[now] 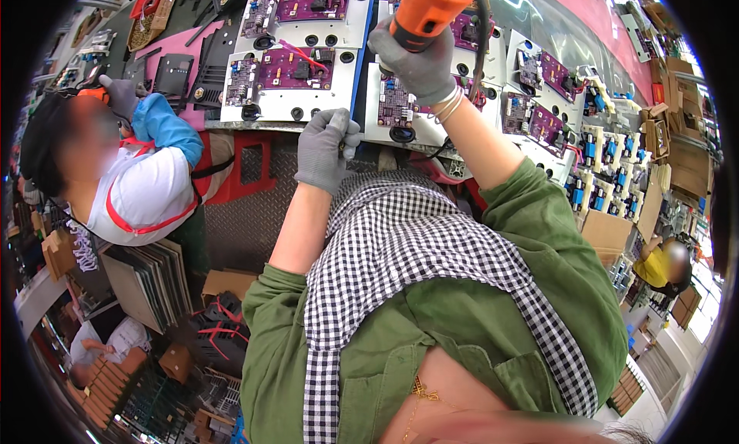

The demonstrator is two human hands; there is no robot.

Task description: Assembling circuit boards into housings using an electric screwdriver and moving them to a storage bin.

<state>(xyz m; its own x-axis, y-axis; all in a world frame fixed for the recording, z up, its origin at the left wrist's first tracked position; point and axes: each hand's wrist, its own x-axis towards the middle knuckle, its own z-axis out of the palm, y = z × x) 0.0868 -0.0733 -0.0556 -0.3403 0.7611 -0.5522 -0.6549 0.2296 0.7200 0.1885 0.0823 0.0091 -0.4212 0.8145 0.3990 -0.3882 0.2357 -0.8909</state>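
Observation:
My right hand (419, 63), in a grey glove, is wrapped round an orange power tool (431, 9) with a black collar. The upper frame edge cuts the tool off, and its tip cannot be seen. A black cable (483, 36) runs down beside it. My left hand (329, 148), gloved too, is closed with its fingers curled at the front edge of a white panel (269, 109). Whatever its fingers pinch is too small to make out. On that panel sits a purple circuit board (289, 68) with red wires. Another white panel (431, 128) lies below my right hand.
More white panels with purple boards (556, 75) cover the bench to the right. Blue-and-white parts (608, 159) stand in rows beyond them. At the left, a co-worker (131, 167) holds an orange tool (94, 96) near black plastic parts (173, 73). A red stool (246, 167) is below the bench.

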